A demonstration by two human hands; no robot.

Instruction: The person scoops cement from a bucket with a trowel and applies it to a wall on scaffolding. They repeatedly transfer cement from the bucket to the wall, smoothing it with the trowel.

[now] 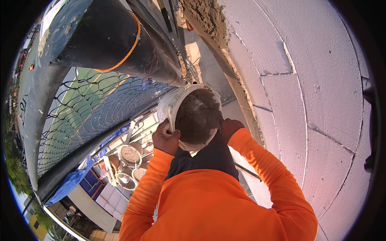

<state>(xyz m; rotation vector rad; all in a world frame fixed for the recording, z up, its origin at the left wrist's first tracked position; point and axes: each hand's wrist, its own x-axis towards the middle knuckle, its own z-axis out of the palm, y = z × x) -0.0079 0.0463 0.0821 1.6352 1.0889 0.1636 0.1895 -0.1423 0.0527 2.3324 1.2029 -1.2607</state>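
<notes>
A whitish bucket (164,107) with grey wet mortar (197,116) inside is tilted toward me, in front of my legs. My left hand (166,138) is closed on its near left rim, the thumb by the bucket's handle (172,116). On the opposite side my right hand (231,127) is closed at the right rim; its fingertips are partly hidden behind the bucket's edge. A darker patch shows in the mortar near that hand, too dim to make out.
A pale block wall (301,100) rises close on my right, with rough mortar (207,20) along a ledge. To the left are a thick dark pipe (104,36) with an orange rope (120,62) and chain-link fence (88,104). Several buckets (129,154) stand below left.
</notes>
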